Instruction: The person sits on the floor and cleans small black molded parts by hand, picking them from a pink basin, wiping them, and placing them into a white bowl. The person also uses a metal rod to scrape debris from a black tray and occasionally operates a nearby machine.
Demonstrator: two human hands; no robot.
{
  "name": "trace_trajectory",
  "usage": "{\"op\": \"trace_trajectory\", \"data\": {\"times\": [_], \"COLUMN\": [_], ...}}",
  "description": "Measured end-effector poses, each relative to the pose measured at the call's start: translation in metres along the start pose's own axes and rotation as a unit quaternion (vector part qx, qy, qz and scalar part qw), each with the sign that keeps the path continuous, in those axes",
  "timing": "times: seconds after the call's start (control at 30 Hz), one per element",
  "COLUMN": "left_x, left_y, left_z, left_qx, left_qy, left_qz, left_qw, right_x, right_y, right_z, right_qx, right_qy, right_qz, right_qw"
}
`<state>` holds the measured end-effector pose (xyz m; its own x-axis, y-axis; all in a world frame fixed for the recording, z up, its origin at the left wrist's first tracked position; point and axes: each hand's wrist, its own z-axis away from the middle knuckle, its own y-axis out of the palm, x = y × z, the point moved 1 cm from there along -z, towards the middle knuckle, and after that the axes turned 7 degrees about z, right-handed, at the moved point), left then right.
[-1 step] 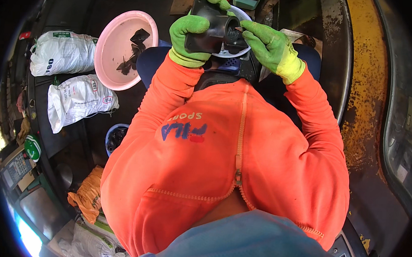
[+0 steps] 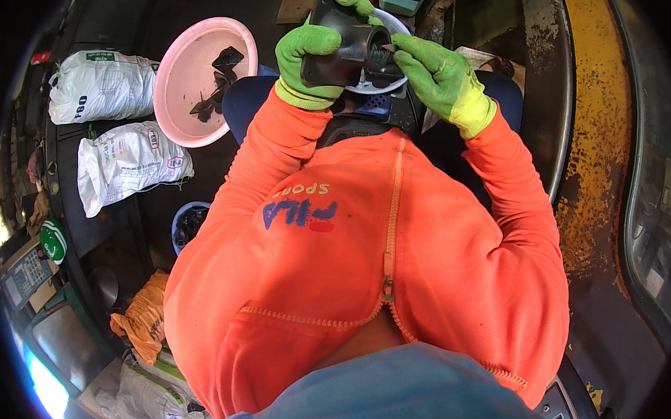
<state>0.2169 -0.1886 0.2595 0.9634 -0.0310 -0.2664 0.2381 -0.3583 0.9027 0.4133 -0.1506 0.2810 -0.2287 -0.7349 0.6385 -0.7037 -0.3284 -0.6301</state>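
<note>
My left hand (image 2: 310,57), in a green glove, is closed around a black plastic fitting (image 2: 342,56) with a flat flange and a round, hollow collar facing right. The fingers curl over its far side and the thumb presses on its near side. At the collar's rim, my right hand (image 2: 435,71), also gloved, is closed in a pinch between thumb and forefinger. A small pointed tip (image 2: 389,47) shows at those fingertips; what it belongs to is hidden. Beneath the fitting, a white bowl (image 2: 396,26) is partly covered, with dark pieces inside.
Left of my hands is a pink basin (image 2: 177,90) with several black scraps. Two white sacks (image 2: 105,87) lie farther left. A blue bucket (image 2: 177,225) of black pieces is near my left elbow. A yellow, rusty metal frame (image 2: 596,146) stands on the right.
</note>
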Motion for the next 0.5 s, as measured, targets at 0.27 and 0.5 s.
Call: {"op": "trace_trajectory", "data": {"times": [0.27, 0.5], "left_x": [0.004, 0.000], "left_y": [0.025, 0.042], "left_z": [-0.008, -0.009], "left_qx": [0.002, 0.009], "left_qy": [0.105, 0.168], "left_qz": [-0.046, -0.206], "left_qw": [0.993, 0.964], "right_x": [0.012, 0.025], "right_y": [0.012, 0.014], "right_z": [0.008, 0.010], "right_qx": [0.016, 0.018], "right_qy": [0.114, 0.173], "right_qz": [-0.107, -0.159], "right_qw": [0.988, 0.972]}}
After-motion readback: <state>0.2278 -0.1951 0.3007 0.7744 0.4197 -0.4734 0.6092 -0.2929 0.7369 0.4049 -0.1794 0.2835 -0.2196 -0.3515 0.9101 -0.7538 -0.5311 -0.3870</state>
